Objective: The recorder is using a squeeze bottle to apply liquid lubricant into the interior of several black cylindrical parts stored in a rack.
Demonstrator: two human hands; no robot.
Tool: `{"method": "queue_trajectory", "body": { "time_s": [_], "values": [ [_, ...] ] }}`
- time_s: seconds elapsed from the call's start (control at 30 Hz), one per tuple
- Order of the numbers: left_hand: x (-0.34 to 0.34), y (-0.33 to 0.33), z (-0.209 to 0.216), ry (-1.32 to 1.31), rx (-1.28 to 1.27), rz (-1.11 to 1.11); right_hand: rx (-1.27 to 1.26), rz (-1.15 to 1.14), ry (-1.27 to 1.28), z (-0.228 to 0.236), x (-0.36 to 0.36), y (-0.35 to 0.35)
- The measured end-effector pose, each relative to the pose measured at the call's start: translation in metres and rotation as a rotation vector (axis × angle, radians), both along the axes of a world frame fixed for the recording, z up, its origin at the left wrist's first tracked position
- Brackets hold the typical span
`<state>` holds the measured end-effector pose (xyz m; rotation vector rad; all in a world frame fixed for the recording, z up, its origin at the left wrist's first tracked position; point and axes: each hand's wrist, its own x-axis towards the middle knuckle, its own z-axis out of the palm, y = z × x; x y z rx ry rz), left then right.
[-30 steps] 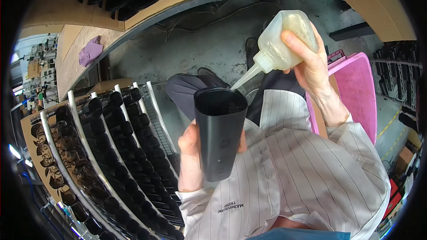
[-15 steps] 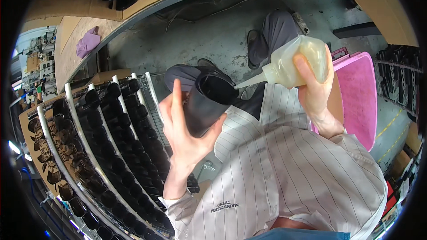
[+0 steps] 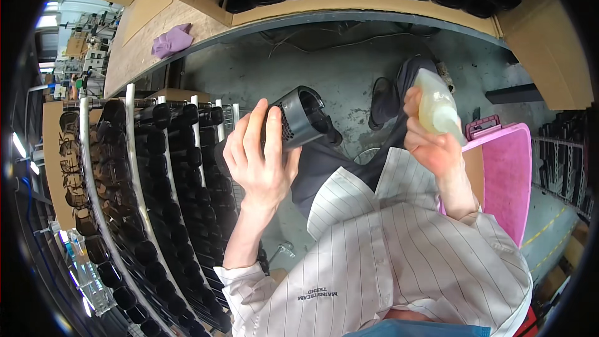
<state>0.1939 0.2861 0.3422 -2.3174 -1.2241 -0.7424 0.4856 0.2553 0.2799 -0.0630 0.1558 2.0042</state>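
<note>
My left hand (image 3: 261,162) is wrapped round a dark, hollow cylindrical housing (image 3: 298,117). The housing lies tilted, its open end toward the right, and a patch of small round holes shows on its side by my fingers. In my right hand (image 3: 430,140) is a translucent squeeze bottle (image 3: 435,103) with yellowish liquid inside. The bottle's shoulder and cap face down toward me, and its nozzle is hard to make out. Bottle and housing are well apart.
Racks of black parts (image 3: 146,253) with white rails stand at my left. A pink bin (image 3: 505,181) is at my right. Across the far side runs a workbench (image 3: 140,50) bearing a purple cloth (image 3: 171,40) and a cardboard box (image 3: 349,5) of black parts.
The housing has turned from nearly upright to lying sideways in my left hand. My right hand has drawn the bottle away from its rim and swung the nozzle end downward. The view has shifted.
</note>
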Motion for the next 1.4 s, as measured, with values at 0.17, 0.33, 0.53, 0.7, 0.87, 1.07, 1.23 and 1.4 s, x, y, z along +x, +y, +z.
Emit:
{"method": "queue_trajectory", "body": {
  "time_s": [0.17,0.33,0.53,0.7,0.87,1.07,1.23,1.4],
  "values": [
    [-0.007,-0.004,0.0,-0.054,-0.01,0.04,0.035,-0.143,-0.249,0.01,-0.002,0.005],
    [-0.042,-0.025,-0.011,-0.461,-0.409,0.166,-0.229,-0.319,-0.674,0.009,-0.022,0.005],
    [-0.123,-0.082,-0.067,-0.867,-0.749,0.538,-0.098,-0.231,-0.68,-0.02,-0.001,0.006],
    [-0.161,-0.128,-0.114,-1.309,-0.919,0.69,-0.03,-0.142,-0.752,-0.017,-0.031,0.027],
    [-0.171,-0.133,-0.166,-1.333,-0.784,0.773,0.026,-0.136,-0.784,-0.01,-0.052,0.037],
    [-0.181,-0.138,-0.21,-0.824,-0.499,1.001,0.035,-0.137,-0.831,-0.002,-0.069,0.041],
    [-0.187,-0.177,-0.293,-1.405,-0.212,1.092,0.05,-0.116,-0.875,0.003,-0.077,0.039],
    [-0.174,-0.172,-0.318,-1.835,0.041,1.096,0.061,-0.105,-0.889,0.004,-0.078,0.038]
  ]
}}
